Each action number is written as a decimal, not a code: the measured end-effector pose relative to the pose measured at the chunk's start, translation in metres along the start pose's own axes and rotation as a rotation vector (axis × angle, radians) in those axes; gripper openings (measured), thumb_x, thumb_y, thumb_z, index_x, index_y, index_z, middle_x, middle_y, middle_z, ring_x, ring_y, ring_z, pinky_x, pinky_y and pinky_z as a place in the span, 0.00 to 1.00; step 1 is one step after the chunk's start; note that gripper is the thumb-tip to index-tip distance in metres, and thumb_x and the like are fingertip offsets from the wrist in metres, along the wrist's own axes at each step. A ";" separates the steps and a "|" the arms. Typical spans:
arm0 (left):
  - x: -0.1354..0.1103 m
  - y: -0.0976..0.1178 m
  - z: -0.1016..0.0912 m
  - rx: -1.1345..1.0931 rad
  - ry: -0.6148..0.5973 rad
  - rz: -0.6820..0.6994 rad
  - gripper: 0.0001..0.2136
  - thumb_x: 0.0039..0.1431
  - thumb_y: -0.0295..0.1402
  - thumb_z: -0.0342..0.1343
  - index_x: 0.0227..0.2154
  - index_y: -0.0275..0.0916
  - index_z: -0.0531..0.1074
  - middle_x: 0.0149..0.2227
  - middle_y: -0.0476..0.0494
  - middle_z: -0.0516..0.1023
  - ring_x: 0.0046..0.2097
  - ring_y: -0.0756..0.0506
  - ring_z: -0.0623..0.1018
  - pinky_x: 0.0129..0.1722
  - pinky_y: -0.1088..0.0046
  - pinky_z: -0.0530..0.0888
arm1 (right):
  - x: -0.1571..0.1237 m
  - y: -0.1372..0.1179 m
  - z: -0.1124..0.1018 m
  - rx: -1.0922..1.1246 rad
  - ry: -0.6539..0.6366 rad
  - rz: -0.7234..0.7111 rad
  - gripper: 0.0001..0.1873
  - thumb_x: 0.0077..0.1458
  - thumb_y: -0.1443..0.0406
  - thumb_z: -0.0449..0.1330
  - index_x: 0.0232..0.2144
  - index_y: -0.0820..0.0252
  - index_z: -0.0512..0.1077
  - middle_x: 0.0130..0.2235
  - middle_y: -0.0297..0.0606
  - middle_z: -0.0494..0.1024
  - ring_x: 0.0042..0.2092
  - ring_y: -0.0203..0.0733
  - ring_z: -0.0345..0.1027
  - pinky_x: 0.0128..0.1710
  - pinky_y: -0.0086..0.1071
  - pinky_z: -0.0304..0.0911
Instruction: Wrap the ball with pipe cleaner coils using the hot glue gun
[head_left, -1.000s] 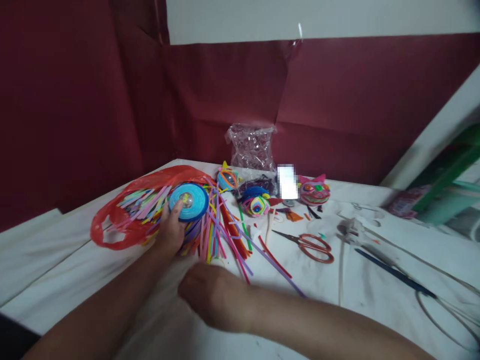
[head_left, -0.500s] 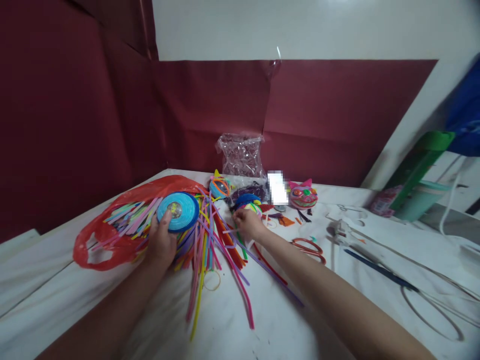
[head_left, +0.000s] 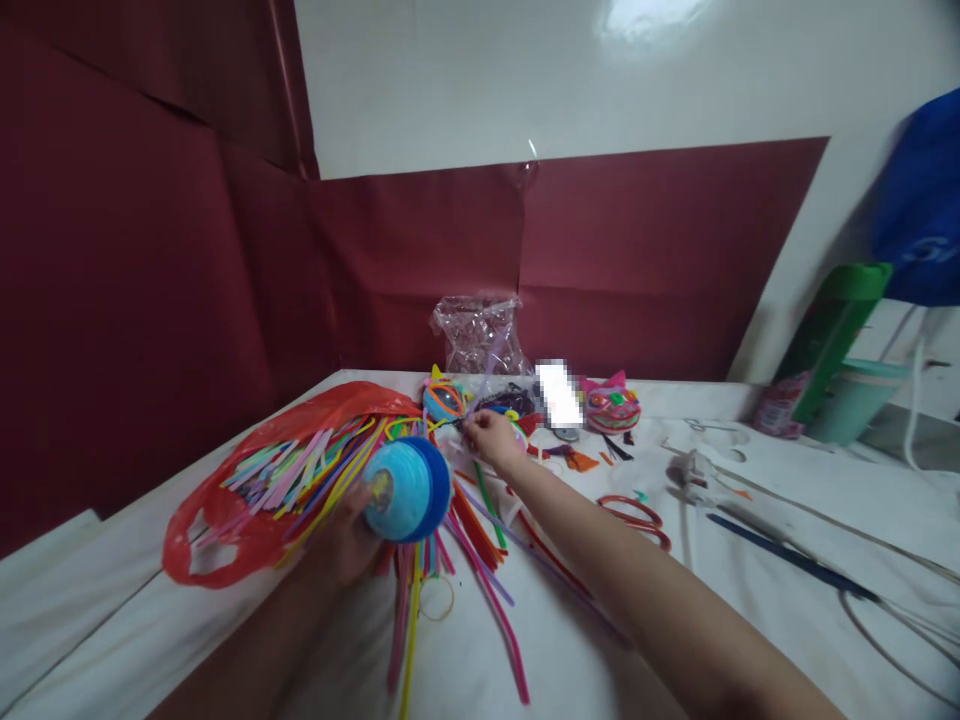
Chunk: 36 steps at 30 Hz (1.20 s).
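Note:
My left hand (head_left: 356,530) is closed on a blue dome-shaped piece (head_left: 409,490), light blue with a darker blue rim and a small yellowish clear patch at its centre. The piece is tilted and held above the loose pipe cleaners. Farther back, my right hand (head_left: 489,438) pinches a light purple pipe cleaner (head_left: 491,365), which points up and away from the fingers. Beneath and beside the left hand, many coloured pipe cleaners (head_left: 300,465) spill from a red plastic bag (head_left: 199,555). The fingertips of my left hand are partly blurred.
A blue cat-like craft head (head_left: 444,397) and a pink one (head_left: 613,403) sit at the back, with a clear plastic bag (head_left: 484,335) behind. Red-handled scissors (head_left: 634,518), a power strip (head_left: 697,475) with cables and a green container (head_left: 844,335) are on the right.
The blue dome has moved right and tilted sideways in my left hand. The purple pipe cleaner in my right hand now points upward. The view has shifted slightly.

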<state>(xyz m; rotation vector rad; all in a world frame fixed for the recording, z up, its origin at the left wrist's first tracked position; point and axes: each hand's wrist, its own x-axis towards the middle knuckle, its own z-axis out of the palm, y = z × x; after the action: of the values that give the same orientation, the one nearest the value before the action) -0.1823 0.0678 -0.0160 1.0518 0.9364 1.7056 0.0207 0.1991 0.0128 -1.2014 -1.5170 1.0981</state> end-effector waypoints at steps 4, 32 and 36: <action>-0.025 0.010 0.015 0.018 -0.419 -0.379 0.30 0.40 0.41 0.67 0.51 0.44 0.71 0.43 0.41 0.81 0.45 0.34 0.79 0.43 0.54 0.75 | -0.006 -0.014 -0.035 0.212 0.074 -0.060 0.15 0.63 0.61 0.58 0.49 0.62 0.69 0.48 0.41 0.74 0.43 0.42 0.72 0.42 0.41 0.71; -0.071 -0.025 0.163 0.515 -0.296 -0.216 0.32 0.46 0.41 0.64 0.55 0.40 0.66 0.50 0.38 0.76 0.49 0.39 0.77 0.48 0.64 0.73 | -0.161 0.022 -0.172 0.686 -0.037 0.024 0.16 0.49 0.54 0.66 0.24 0.60 0.71 0.15 0.28 0.71 0.13 0.28 0.57 0.13 0.21 0.50; -0.075 -0.018 0.162 0.702 -0.105 0.059 0.29 0.48 0.43 0.61 0.53 0.38 0.68 0.55 0.34 0.72 0.54 0.38 0.73 0.50 0.63 0.72 | -0.187 0.020 -0.170 0.789 -0.028 -0.032 0.16 0.47 0.55 0.69 0.26 0.62 0.73 0.23 0.38 0.79 0.21 0.34 0.70 0.22 0.27 0.66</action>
<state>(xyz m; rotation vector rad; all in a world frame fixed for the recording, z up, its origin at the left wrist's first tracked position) -0.0089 0.0253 0.0063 1.6105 1.4967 1.3643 0.2152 0.0373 0.0092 -0.6078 -0.9475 1.4953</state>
